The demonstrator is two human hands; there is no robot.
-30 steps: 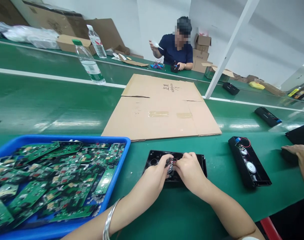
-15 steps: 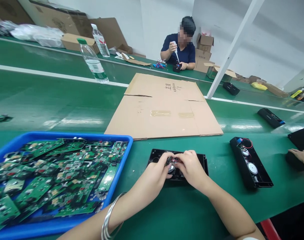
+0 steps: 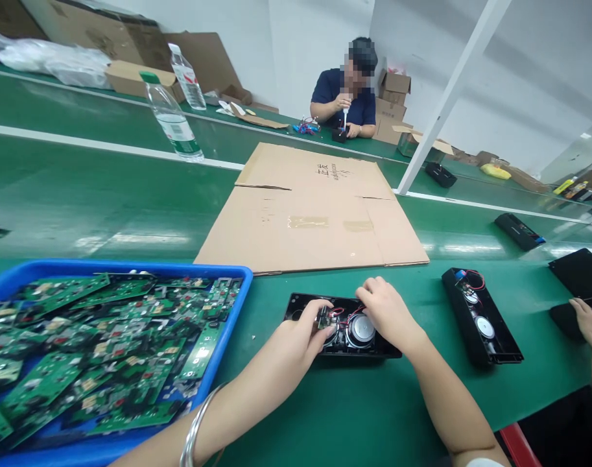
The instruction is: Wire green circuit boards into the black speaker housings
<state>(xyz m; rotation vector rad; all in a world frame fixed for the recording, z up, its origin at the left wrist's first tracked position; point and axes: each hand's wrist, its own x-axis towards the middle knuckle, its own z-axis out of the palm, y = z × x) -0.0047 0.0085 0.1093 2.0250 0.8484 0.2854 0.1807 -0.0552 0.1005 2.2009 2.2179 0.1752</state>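
Observation:
A black speaker housing point(image 3: 373, 353) lies open side up on the green bench. Inside it show a round silver speaker point(image 3: 360, 329), red and black wires point(image 3: 341, 318) and part of a second speaker. My left hand point(image 3: 303, 331) pinches a small circuit board point(image 3: 323, 316) over the left half of the housing, with wires running from it. My right hand point(image 3: 386, 311) is at the housing's back right rim, its fingers curled together. Whatever its fingertips hold, if anything, is hidden.
A blue tray point(image 3: 249, 285) heaped with green circuit boards point(image 3: 125, 350) is at left. Flattened cardboard point(image 3: 310, 194) lies ahead. Another open speaker housing point(image 3: 483, 318) lies to the right, near a co-worker's hand point(image 3: 590, 321). Across the bench a person point(image 3: 347, 87) holds a dropper-like bottle. Water bottles point(image 3: 174, 123) stand back left.
My right hand has drawn away from my left, to the right and slightly up, uncovering the silver speaker. My left hand stays at the circuit board. The whole view has shifted slightly.

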